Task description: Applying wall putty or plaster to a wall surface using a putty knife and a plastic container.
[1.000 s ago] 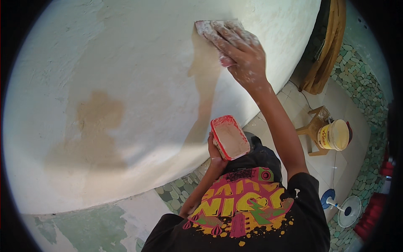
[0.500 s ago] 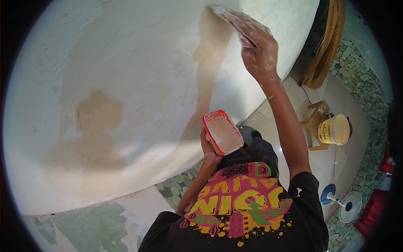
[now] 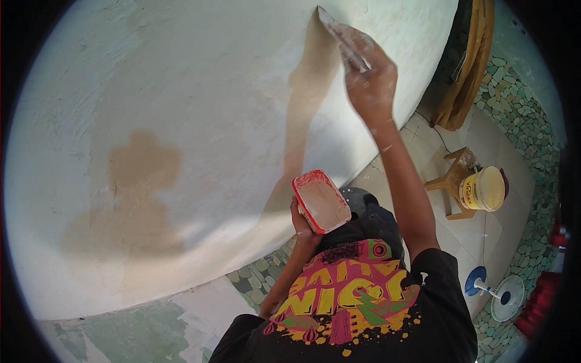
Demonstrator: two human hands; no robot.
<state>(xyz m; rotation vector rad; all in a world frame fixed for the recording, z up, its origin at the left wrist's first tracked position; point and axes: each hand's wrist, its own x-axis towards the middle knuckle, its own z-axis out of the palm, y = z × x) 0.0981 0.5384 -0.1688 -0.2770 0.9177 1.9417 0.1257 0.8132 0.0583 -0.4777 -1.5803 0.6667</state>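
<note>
In the head view my right hand (image 3: 374, 75) is raised at the upper right, its fingers closed round a thin scraper (image 3: 326, 16) smeared with pale putty. The scraper is seen nearly edge-on, its tip at the whitish wall (image 3: 224, 121). White smears mark that hand and forearm. Lower down, my left hand (image 3: 304, 228) grips a rectangular plastic tub (image 3: 308, 214) with a red rim from its left side. Pale putty (image 3: 324, 202) lies inside the tub. Shadows of my head and right arm fall on the wall.
To the right, a yellowish bucket (image 3: 487, 189) stands by a small wooden stool (image 3: 451, 181) on pale floor tiles. Farther down is a fan (image 3: 507, 297). Curved wooden pieces (image 3: 469, 66) lean at the upper right. Green stone paving (image 3: 517, 115) edges the floor.
My right hand has turned so the scraper shows narrower, and its tip has shifted slightly right along the wall. The tub sits slightly lower in the view, still in my left hand.
</note>
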